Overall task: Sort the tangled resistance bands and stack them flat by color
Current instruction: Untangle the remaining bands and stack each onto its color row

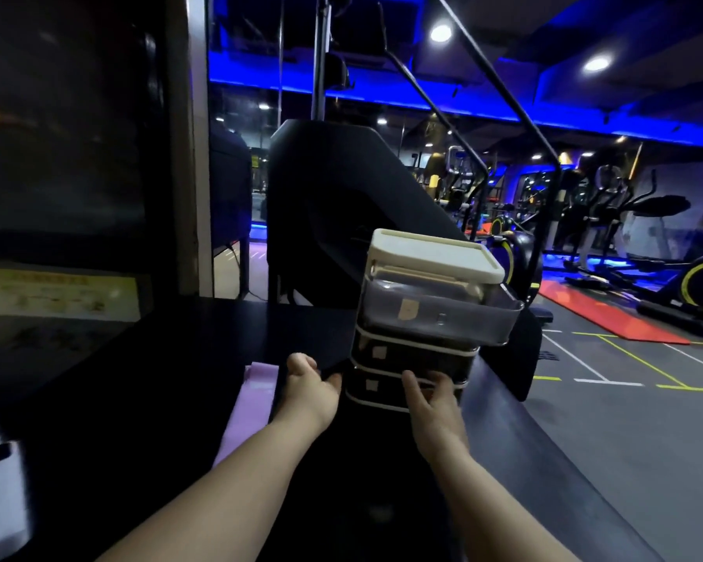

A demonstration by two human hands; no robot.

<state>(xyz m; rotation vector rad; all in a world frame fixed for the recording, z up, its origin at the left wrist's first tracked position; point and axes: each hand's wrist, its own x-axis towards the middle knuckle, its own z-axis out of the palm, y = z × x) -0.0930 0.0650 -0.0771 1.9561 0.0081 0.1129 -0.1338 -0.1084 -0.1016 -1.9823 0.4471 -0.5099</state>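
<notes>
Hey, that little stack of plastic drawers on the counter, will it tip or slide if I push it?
Probably top-heavy forward: the drawer stack stands tall and narrow, with its top drawer pulled out. It looks like thin clear plastic, so likely light and apt to slide on the smooth counter. Pushing low, where the right hand is, seems safer.

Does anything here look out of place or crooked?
The top drawer of the small drawer unit juts out well past the drawers below, as if left open. The purple band lies flat; nothing else stands out.
</notes>
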